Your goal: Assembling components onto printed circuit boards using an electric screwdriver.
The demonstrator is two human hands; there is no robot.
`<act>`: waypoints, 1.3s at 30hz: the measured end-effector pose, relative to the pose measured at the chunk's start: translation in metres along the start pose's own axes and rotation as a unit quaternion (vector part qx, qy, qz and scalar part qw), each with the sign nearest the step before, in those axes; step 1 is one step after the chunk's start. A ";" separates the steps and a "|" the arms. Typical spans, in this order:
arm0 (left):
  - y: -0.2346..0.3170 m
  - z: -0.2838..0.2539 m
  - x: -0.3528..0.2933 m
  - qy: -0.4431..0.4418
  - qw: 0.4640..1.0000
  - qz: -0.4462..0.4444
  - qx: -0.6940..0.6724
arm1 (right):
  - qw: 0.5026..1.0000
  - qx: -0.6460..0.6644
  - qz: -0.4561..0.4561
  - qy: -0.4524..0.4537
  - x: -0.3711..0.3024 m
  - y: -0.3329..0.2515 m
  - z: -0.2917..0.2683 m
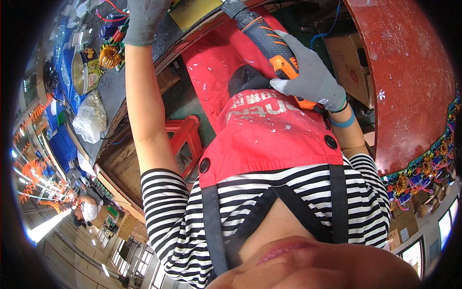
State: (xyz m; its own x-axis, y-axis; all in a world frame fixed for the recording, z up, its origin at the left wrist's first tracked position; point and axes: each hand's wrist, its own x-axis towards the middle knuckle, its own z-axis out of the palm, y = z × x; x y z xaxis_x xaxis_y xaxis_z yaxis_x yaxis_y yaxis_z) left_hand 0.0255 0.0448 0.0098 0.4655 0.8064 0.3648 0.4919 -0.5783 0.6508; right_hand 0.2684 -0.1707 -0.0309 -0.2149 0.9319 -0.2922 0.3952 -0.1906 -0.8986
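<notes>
Head view, tipped so far down that I see the wearer's striped top and red apron (269, 139) as well as the work. My right hand (313, 79), in a grey glove, has its fingers (288, 86) wrapped closed around the orange-and-dark grip of a cordless screwdriver (262, 36), whose body angles up and away from the fingers toward the table (139, 82) edge. I judge the tool rigid and moderately heavy; its ribbed grip is the sensible place to hold, and the glove should keep it from slipping. My left hand (144, 21), also gloved, reaches onto the table; I cannot tell whether its fingers grip anything. Just beside those fingers lies a copper wire coil (109, 57), and farther off a round metal tin (83, 72) and a clear plastic bag (90, 118).
</notes>
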 end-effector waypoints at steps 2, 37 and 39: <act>0.003 0.000 0.001 -0.014 1.000 -0.009 -0.014 | 1.000 -0.012 0.006 0.007 -0.001 0.000 0.001; 0.002 0.005 0.000 0.020 0.982 0.099 0.160 | 1.000 0.011 0.019 0.000 -0.002 -0.027 0.000; 0.006 0.004 0.000 0.011 0.982 0.085 0.171 | 0.997 0.042 -0.064 0.002 0.002 -0.015 -0.003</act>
State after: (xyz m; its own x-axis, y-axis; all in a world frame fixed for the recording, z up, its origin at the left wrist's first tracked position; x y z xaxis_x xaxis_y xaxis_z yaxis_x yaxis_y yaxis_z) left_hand 0.0314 0.0410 0.0112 0.5475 0.6953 0.4656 0.6291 -0.7089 0.3189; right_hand 0.2647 -0.1651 -0.0168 -0.2544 0.9517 -0.1720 0.2879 -0.0952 -0.9529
